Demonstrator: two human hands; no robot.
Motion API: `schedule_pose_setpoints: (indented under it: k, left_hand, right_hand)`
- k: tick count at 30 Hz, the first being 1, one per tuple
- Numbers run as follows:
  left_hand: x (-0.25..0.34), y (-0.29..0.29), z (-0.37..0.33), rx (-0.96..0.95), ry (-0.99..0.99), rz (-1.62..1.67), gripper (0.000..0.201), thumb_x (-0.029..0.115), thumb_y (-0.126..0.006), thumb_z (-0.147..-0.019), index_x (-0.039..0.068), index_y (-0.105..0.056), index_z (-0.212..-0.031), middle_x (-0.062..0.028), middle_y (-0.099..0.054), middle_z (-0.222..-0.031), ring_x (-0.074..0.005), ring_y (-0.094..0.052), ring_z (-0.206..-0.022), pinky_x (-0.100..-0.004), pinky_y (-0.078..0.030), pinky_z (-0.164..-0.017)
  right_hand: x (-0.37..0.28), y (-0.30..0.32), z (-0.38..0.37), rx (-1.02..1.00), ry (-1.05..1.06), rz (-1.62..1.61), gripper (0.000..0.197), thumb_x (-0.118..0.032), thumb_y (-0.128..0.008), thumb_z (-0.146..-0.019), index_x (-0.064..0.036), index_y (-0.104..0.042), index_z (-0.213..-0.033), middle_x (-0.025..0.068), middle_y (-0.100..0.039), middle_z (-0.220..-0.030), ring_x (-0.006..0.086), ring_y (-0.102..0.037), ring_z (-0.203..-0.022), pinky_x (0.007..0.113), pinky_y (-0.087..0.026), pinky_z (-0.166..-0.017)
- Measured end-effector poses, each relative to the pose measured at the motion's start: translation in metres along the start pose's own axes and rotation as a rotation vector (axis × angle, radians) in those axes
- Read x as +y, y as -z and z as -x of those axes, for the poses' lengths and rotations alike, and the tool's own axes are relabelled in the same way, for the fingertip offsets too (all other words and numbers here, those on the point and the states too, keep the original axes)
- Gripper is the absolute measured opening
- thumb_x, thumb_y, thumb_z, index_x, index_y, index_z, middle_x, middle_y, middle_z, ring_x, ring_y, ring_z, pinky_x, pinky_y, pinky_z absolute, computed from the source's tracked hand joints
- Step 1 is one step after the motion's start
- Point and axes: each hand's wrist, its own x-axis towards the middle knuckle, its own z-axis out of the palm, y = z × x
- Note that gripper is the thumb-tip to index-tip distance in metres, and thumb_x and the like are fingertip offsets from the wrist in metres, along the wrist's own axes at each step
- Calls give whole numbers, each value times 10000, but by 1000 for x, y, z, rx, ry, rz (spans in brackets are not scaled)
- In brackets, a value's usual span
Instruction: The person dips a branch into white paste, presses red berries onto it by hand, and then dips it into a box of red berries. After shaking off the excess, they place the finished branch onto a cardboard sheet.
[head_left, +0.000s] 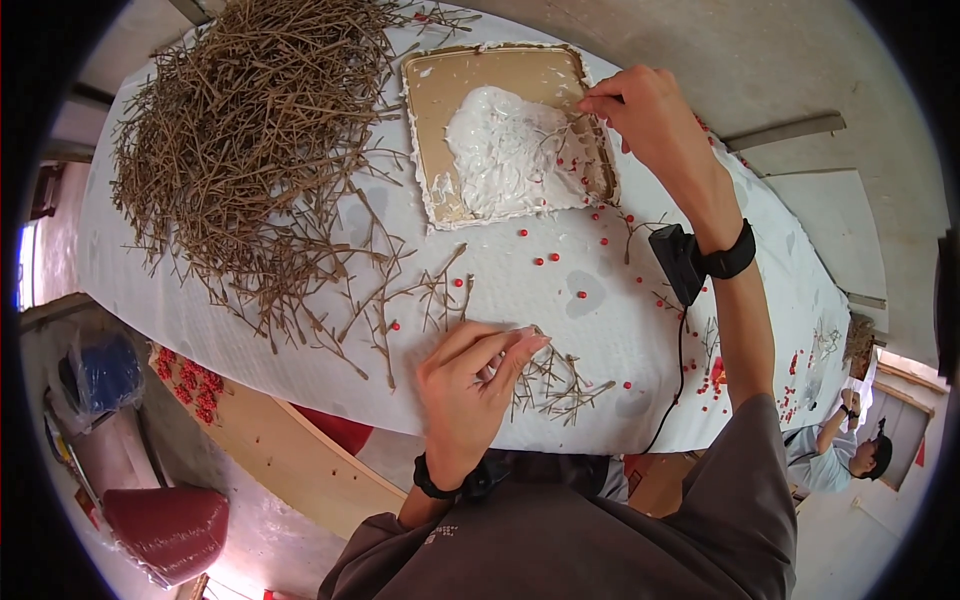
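Twig pile [260, 150]: left side of table; stems interlock, so pulling one could drag others loose.
Left hand [478, 375]: thumb and fingers meet at the small twig cluster [560, 385]; whether they grip a stem cannot be told. Hard pinching could snap thin branches.
Paste tray [435, 90]: beyond the left hand; overloading a twig with white paste [495, 145] could cause drips.
Held twig [553, 135]: over the paste, within the tray; a loosened pinch could drop it in.
Right hand [630, 105]: fingertips grasp the held twig at the tray's right edge; contact could smear paste onto the skin.
Cable [680, 375]: hangs from the wrist box [678, 263]; arm movement could sweep red berries [582, 295] aside.
Count, twigs: one pile, stems uncountable; one small cluster; one held.
Count, hands: two.
Count, tray: one.
Count, wrist box and cable: one each.
Count, berries: many; too scattered to total.
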Motion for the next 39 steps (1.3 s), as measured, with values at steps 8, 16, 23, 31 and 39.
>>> schedule_pose_setpoints:
  k: [8, 16, 23, 31, 39]
  left_hand:
    - [-1, 0, 2, 2, -7, -28, 126, 30, -759, -788, -55, -714, -869, -76, -658, -751, -96, -562, -596, -226, -430, -541]
    - [1, -1, 0, 8, 9, -7, 121, 29, -759, -788, -47, -720, -873, -77, -660, -750, -96, -562, -596, -223, -426, -543]
    - [3, -1, 0, 3, 24, -5, 123, 32, -760, -787, -43, -724, -878, -78, -666, -754, -91, -561, -598, -221, -421, -543]
    - [3, 0, 1, 14, 25, -6, 128, 42, -765, -786, -38, -726, -879, -74, -668, -756, -88, -561, -605, -221, -421, -543]
    - [5, 1, 2, 13, 33, -3, 140, 54, -766, -789, -44, -719, -876, -70, -661, -752, -92, -560, -608, -223, -425, -546]
  right_hand:
    - [-10, 12, 10, 16, 16, -6, 159, -54, -590, -852, 22, -724, -890, 142, -594, -642, 234, -545, -504, 347, -461, -524]
    - [13, -14, -3, 121, 279, 125, 158, -53, -577, -858, 31, -711, -862, 182, -641, -734, 287, -575, -484, 367, -472, -506]
    - [11, -15, -2, 200, 386, 148, 147, -53, -588, -853, 30, -708, -868, 175, -645, -732, 265, -599, -544, 361, -473, -501]
    - [-38, 35, 26, 36, -12, -138, 138, -71, -617, -874, 6, -727, -904, 84, -666, -709, 130, -595, -581, 279, -462, -464]
    - [-12, 14, 42, 197, 212, -435, 157, 43, -620, -863, -3, -724, -972, 72, -708, -835, 116, -663, -706, 234, -534, -530]
